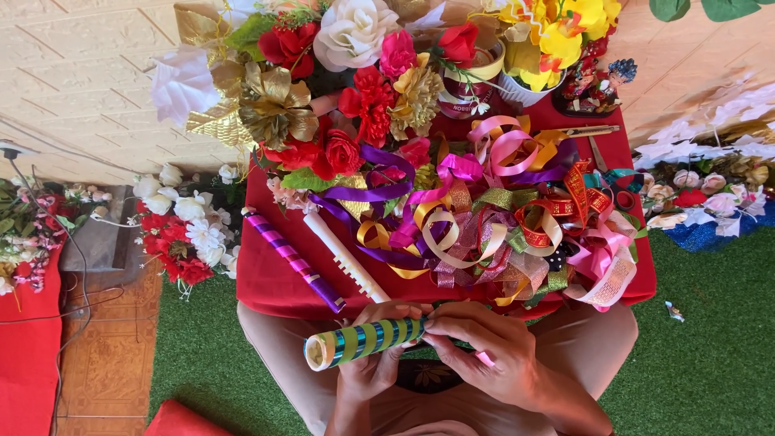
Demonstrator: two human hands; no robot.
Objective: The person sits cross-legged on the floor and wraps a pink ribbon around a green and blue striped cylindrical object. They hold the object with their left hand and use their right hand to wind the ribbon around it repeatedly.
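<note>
Green-striped tube [365,341] across both hands' grip, left hand [373,365] under, right hand [484,355] atop.

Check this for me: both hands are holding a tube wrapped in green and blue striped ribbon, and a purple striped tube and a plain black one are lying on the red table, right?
Not quite. The head view shows the second tube on the red table is a plain white tube, not black. The rest holds: the left hand and right hand hold the green and blue striped tube, and the purple striped tube lies beside the white one.

Green-and-blue spiral-striped tube [365,340] — shiny, open-ended, lying nearly level over the lap, just below the red tabletop's edge.
</note>
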